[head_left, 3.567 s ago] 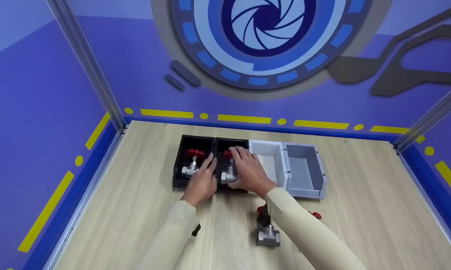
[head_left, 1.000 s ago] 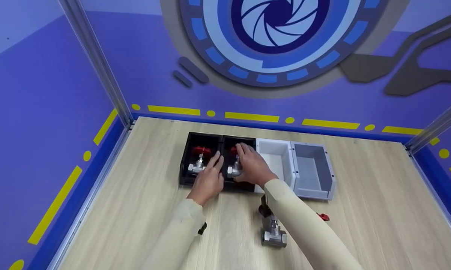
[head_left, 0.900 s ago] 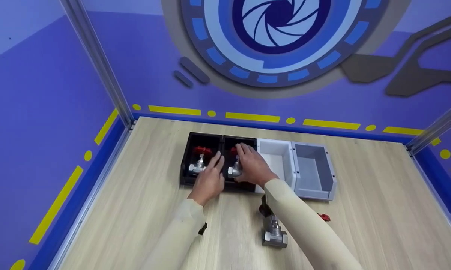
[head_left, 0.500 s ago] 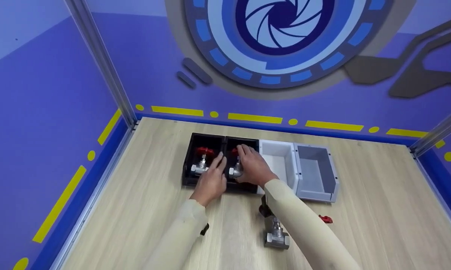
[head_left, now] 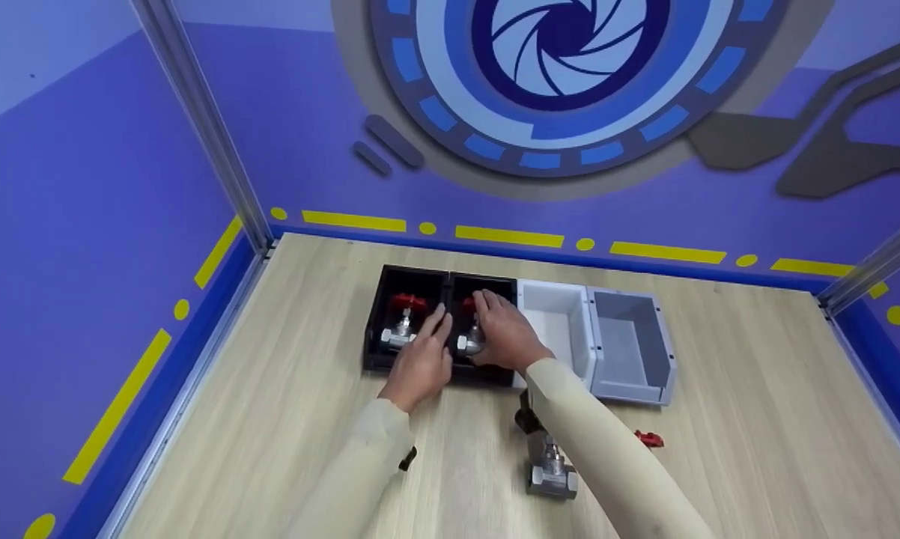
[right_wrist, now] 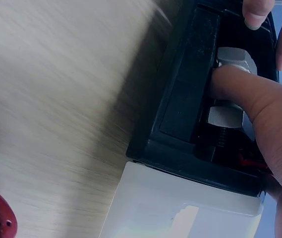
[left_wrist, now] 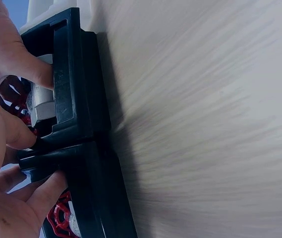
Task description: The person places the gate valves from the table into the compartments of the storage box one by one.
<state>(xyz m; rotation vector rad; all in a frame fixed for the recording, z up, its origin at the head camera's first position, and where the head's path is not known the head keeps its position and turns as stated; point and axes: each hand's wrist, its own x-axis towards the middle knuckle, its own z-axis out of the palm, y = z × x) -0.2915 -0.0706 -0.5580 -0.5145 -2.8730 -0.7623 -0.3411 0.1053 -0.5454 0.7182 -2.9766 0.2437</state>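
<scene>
In the head view, my right hand (head_left: 508,333) grips a gate valve (head_left: 467,344) inside the second black bin (head_left: 487,278). The thumb lies across its silver body (right_wrist: 225,117), while the other fingers reach over its red handwheel. My left hand (head_left: 420,367) pinches the wall between the two black bins, with fingers on both sides of it, as the left wrist view shows. A second valve (head_left: 400,335) with a red handwheel lies in the left black bin (head_left: 371,363). Part of the gripped valve is hidden by my right hand.
To the right, a white bin (head_left: 581,359) and a grey bin (head_left: 630,391) adjoin the black ones. Another silver valve (head_left: 551,479) lies on the wooden table (head_left: 749,419) beside my right sleeve. A red handwheel (head_left: 650,439) shows past that sleeve, the rest hidden. Blue walls stand around the table.
The head view has shifted, so everything sits slightly further right in it. Both hands keep the same places on the valve and the bin wall.
</scene>
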